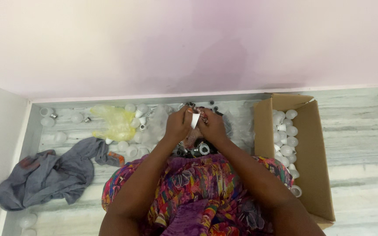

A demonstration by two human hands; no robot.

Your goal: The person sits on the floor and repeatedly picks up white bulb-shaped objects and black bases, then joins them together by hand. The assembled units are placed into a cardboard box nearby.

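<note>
Here, both hands meet at centre, raised above the lap. Left hand [178,124] and right hand [212,125] are pressed close, knuckles nearly touching, fingers curled inward. Between them sits a small white plastic piece [195,119], smooth, roughly tapered like a bulb housing; both hands pinch it from either side. Something small and dark shows at the right fingertips, too blurred to identify.

Below the hands, the lap is covered in patterned fabric [197,192], soft and bright with pink, purple, yellow and green. A heap of small dark and metallic parts [197,149], one of them ring-shaped, lies just past the fabric's edge, under the hands.

To the right stands an open cardboard box [313,175], matte brown, flaps up. Inside lie white bulb domes [285,135], rounded and glossy, piled along the box's left wall.

To the left, on the pale streaked marble floor [364,131], more white domes [130,148] and translucent rounded shells are scattered loosely. Among them lies a crumpled yellow plastic bag [115,121], thin and creased. Clear plastic sheeting [239,124], wrinkled, lies beyond the hands, toward the box.

Further left a grey cloth [51,175] sprawls in soft folds, with a reddish stain near one end. A small orange-and-grey object [116,158] rests at its right edge.

Behind everything rises a plain, smooth pinkish wall [197,43].
</note>
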